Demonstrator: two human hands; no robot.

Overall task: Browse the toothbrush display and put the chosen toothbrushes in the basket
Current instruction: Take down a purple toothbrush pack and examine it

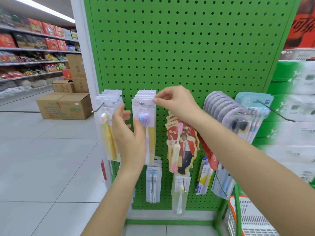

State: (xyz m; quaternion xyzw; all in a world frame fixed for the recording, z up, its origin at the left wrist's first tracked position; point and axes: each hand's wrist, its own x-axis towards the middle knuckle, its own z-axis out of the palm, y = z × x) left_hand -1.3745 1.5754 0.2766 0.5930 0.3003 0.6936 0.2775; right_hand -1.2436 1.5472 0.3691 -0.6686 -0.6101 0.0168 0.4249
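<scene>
Toothbrush packs hang in rows on a green pegboard [187, 48] that fills the middle of the head view. At centre frame our right hand [175, 103] pinches the upper right corner of the front purple toothbrush pack [147, 126], thumb and forefinger closed on the white card where it sits on its hook. Our left hand [129, 133] is just lower and to the left, fingers fairly straight; its thumb lies against the front of that same pack while the other fingers reach behind the card's left edge. Left of it hangs a yellow toothbrush pack [107, 130] on its own hook. Right of centre we see a pink toothbrush [176, 147] on a card printed with a figure in red, and farther right a fanned row of clear blister packs [226, 114]. In the lower right corner stands the white basket [252, 217] with an orange rim. Cardboard boxes [64, 106] sit on the floor at left, with stocked shelves [34, 48] in the upper left.
</scene>
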